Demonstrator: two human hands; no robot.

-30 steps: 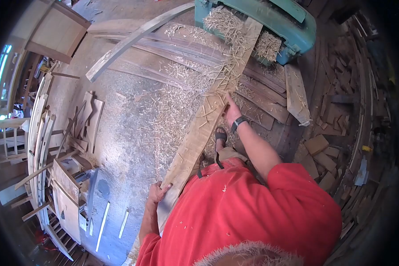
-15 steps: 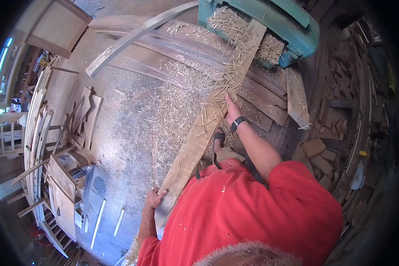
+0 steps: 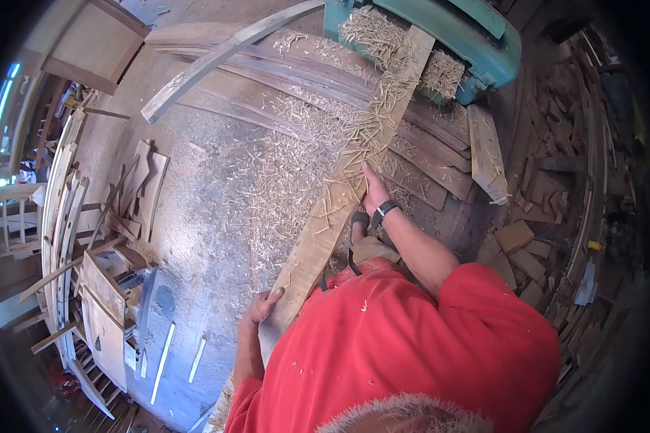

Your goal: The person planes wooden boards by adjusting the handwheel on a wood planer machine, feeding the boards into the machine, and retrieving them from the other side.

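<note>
A long wooden board (image 3: 313,249) slants from the green planer (image 3: 487,61) at the top down towards my red shirt. Loose shavings (image 3: 372,119) cover much of its upper half. My right hand (image 3: 375,190), with a dark watch on the wrist, grips the board's right edge about midway. Lower down, my left hand (image 3: 264,306) is at the left edge, thumb on top and fingers curled underneath, mostly hidden. The far end of the board lies at the planer's mouth, between heaps of shavings.
A curved timber (image 3: 231,50) juts from the planer's left, and a thick beam (image 3: 487,155) from its right. Long planks (image 3: 303,83) lie beneath the board. Curved wooden pieces (image 3: 61,216) stand left; offcuts (image 3: 523,252) are piled right. Shavings litter the floor.
The board and its shavings have shifted slightly towards me, my right hand moving with them. My left hand has moved up along the board, away from my body.
</note>
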